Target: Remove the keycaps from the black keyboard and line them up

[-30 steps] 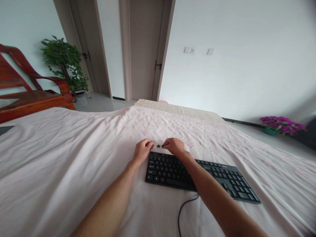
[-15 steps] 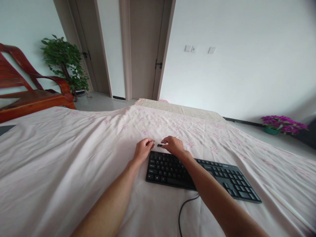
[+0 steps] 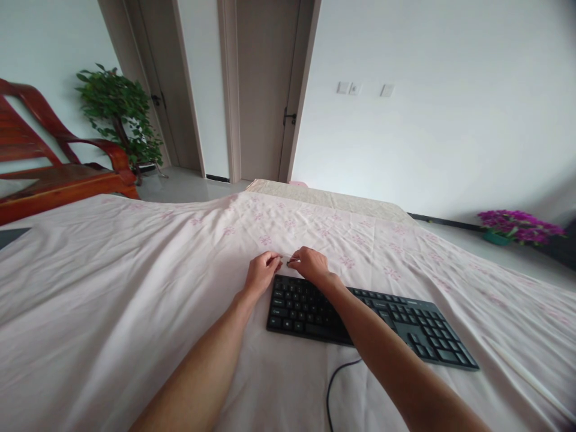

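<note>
Just beyond the top left corner of a black keyboard (image 3: 369, 321), my two hands work close together over the cloth. My left hand (image 3: 262, 272) is closed in a pinch, its fingertips at something thin and pale that I cannot make out. Facing it, my right hand (image 3: 311, 264) has its fingers bent together at a small dark piece (image 3: 288, 263), which they mostly hide. A narrow gap separates the two sets of fingertips. The right forearm crosses above the keyboard and covers part of its keys.
A pale floral cloth (image 3: 180, 288) lies wrinkled under everything. A black cable (image 3: 330, 384) curls from the keyboard's near edge. The corner of a dark flat object (image 3: 12, 237) shows at far left. Beyond stand a wooden chair (image 3: 67, 180), a leafy plant (image 3: 114, 108) and purple flowers (image 3: 517, 225).
My right hand has shifted slightly left, closer to my left hand, and its fingers now cover most of the small dark piece. My left hand stays in place.
</note>
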Available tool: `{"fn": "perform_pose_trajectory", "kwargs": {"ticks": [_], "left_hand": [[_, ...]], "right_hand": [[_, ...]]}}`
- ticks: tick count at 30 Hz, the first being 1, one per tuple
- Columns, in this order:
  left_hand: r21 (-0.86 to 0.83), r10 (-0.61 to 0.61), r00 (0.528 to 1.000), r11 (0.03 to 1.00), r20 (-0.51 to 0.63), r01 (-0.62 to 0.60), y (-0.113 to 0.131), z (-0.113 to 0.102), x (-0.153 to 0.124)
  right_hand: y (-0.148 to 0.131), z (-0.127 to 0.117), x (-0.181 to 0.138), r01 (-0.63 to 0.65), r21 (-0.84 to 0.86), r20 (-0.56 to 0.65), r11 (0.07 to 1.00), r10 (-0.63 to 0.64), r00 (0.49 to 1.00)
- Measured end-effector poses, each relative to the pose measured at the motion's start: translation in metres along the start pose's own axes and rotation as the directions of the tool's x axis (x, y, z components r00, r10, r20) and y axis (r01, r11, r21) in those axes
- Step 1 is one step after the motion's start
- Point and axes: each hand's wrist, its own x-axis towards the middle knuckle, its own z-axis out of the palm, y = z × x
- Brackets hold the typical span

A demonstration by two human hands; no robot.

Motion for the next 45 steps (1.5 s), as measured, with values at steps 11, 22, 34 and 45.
{"fn": "perform_pose_trajectory", "kwargs": {"ticks": [11, 22, 34, 45], "left_hand": [[0.003, -0.009, 1.000, 1.000, 0.000, 0.009, 0.003, 0.000, -0.001], [-0.052, -0.025, 0.999, 0.998, -0.031, 0.024, 0.001, 0.000, 0.000], [-0.259, -0.065, 0.997, 0.964, -0.035, 0.054, 0.012, -0.002, 0.002], [-0.314, -0.113, 0.990, 0.946, -0.084, 0.081, 0.012, -0.003, 0.004]], "right_hand": [[0.010, -0.010, -0.007, -0.051, 0.032, 0.019, 0.998, 0.051, 0.999], [-0.008, -0.008, 0.002, 0.065, -0.013, 0.014, 0.998, -0.065, 0.998], [-0.012, 0.005, 0.016, -0.026, 0.749, -0.045, 0.663, 0.090, 0.995], [-0.023, 0.003, 0.007, -0.037, 0.840, -0.015, 0.542, 0.090, 0.996]]}}
